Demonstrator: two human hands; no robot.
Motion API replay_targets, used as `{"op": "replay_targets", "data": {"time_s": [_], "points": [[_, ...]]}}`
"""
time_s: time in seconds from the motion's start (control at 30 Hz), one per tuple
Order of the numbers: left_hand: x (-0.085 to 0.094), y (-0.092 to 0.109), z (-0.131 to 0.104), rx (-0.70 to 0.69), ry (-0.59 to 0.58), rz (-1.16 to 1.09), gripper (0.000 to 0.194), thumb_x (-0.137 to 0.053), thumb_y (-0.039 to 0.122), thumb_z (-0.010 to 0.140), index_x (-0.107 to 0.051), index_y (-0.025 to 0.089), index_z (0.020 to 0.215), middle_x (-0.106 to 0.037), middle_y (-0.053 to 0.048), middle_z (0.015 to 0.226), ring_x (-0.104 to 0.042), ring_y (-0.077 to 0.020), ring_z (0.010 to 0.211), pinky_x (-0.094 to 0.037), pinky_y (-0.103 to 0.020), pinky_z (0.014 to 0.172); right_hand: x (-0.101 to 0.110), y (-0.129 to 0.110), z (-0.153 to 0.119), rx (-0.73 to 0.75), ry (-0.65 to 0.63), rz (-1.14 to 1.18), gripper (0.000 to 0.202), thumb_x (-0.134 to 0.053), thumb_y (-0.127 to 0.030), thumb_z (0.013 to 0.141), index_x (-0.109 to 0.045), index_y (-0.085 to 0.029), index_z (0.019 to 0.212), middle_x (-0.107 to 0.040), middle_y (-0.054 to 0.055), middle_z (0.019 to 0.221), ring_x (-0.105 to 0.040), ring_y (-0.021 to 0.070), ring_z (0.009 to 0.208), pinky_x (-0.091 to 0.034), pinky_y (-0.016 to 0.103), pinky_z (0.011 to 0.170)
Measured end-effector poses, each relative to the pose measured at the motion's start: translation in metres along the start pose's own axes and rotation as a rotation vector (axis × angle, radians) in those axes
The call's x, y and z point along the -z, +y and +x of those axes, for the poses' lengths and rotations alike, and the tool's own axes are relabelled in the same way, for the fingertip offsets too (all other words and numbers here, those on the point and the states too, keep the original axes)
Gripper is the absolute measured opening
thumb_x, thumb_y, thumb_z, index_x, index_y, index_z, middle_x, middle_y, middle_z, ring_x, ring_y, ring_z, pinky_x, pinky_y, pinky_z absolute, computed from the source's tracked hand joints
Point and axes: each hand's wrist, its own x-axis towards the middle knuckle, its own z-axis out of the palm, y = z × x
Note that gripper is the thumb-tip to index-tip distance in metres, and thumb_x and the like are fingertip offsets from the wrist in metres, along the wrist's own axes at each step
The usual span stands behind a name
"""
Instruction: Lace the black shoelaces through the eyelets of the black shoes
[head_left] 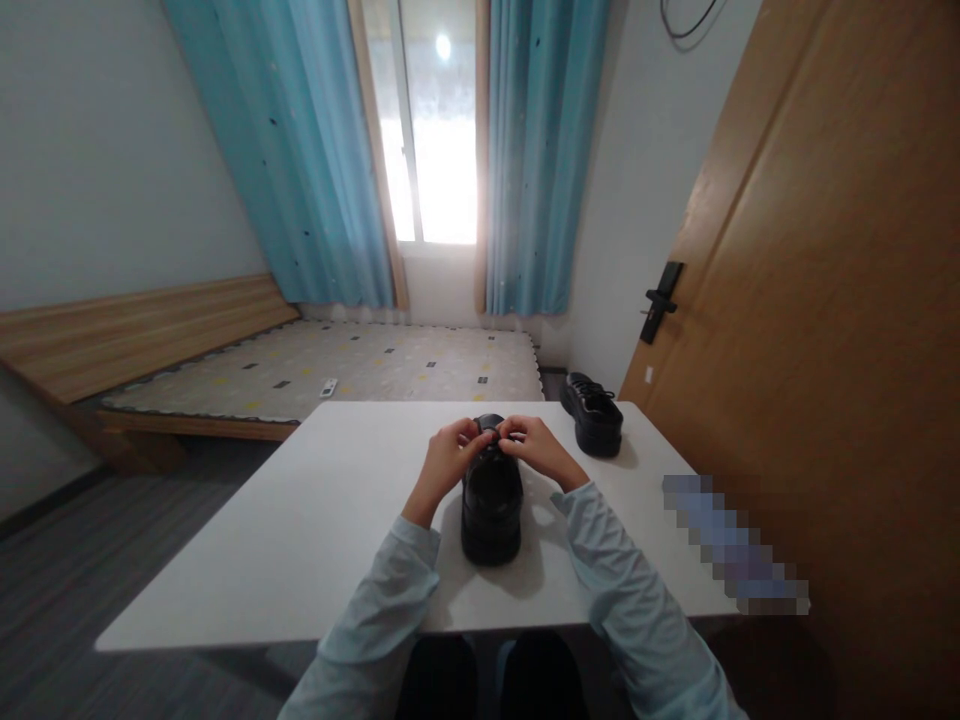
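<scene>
A black shoe (491, 510) stands upright on the white table (300, 540), its heel towards me and its toe pointing away. Over its lacing area, my left hand (450, 455) pinches from the left with thumb and fingers together. My right hand (544, 452) does the same from the right, the fingertips of both hands almost meeting. A dark shoelace appears to be between them, though the fingers cover most of it. The matching black lace-up shoe (596, 420) sits at the table's far right corner, apart from both hands.
A blurred-out bluish item (731, 545) lies along the table's right edge. Close on the right is a wooden door (840, 350) with a black handle (660, 302). Beyond the table stands a bed (405, 365) with a white remote (328, 388) on it.
</scene>
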Motion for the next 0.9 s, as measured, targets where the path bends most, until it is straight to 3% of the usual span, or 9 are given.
{"op": "replay_targets", "data": {"time_s": [0.23,0.4,0.63,0.73,0.9], "points": [[0.000,0.003,-0.003,-0.047,0.068,0.010,0.026,-0.062,0.042,0.073,-0.057,0.018,0.065,-0.061,0.002,0.063,-0.058,-0.0135,0.064,-0.042,-0.023,0.062,-0.002,-0.001,0.001,0.059,0.027,0.041,0.008,-0.060,-0.016,0.063,-0.055,-0.017,0.068,-0.061,-0.002,0.068,-0.059,0.0140,0.069,-0.048,0.030,0.073],[-0.002,0.001,-0.003,-0.105,0.107,-0.105,0.024,-0.063,0.040,0.075,-0.059,0.017,0.070,-0.060,0.000,0.067,-0.055,-0.0123,0.064,-0.044,-0.022,0.058,-0.006,-0.009,0.001,0.037,0.069,0.135,0.009,-0.063,-0.021,0.069,-0.059,-0.016,0.075,-0.065,0.001,0.069,-0.063,0.0154,0.068,-0.049,0.030,0.070],[-0.004,-0.002,-0.004,-0.218,0.220,-0.117,0.018,-0.065,0.034,0.075,-0.060,0.017,0.068,-0.062,-0.002,0.075,-0.057,-0.0139,0.075,-0.046,-0.023,0.064,-0.013,-0.011,0.002,0.130,-0.027,-0.094,0.012,-0.060,-0.023,0.075,-0.069,-0.015,0.077,-0.067,0.002,0.071,-0.060,0.0162,0.072,-0.045,0.029,0.070],[-0.005,-0.004,-0.003,-0.182,0.209,-0.180,0.020,-0.066,0.036,0.074,-0.061,0.017,0.068,-0.061,-0.002,0.076,-0.058,-0.0140,0.074,-0.047,-0.024,0.064,-0.012,-0.013,0.000,0.136,-0.039,-0.140,0.010,-0.064,-0.020,0.072,-0.070,-0.014,0.078,-0.066,0.002,0.071,-0.057,0.0159,0.071,-0.043,0.028,0.069],[-0.007,-0.008,-0.001,-0.030,0.171,-0.345,0.023,-0.068,0.038,0.071,-0.059,0.016,0.073,-0.062,-0.001,0.074,-0.059,-0.0128,0.067,-0.047,-0.023,0.058,-0.011,-0.012,0.000,0.140,-0.055,-0.059,0.015,-0.067,-0.029,0.074,-0.070,-0.016,0.080,-0.067,0.002,0.073,-0.058,0.0159,0.071,-0.043,0.029,0.069]]}}
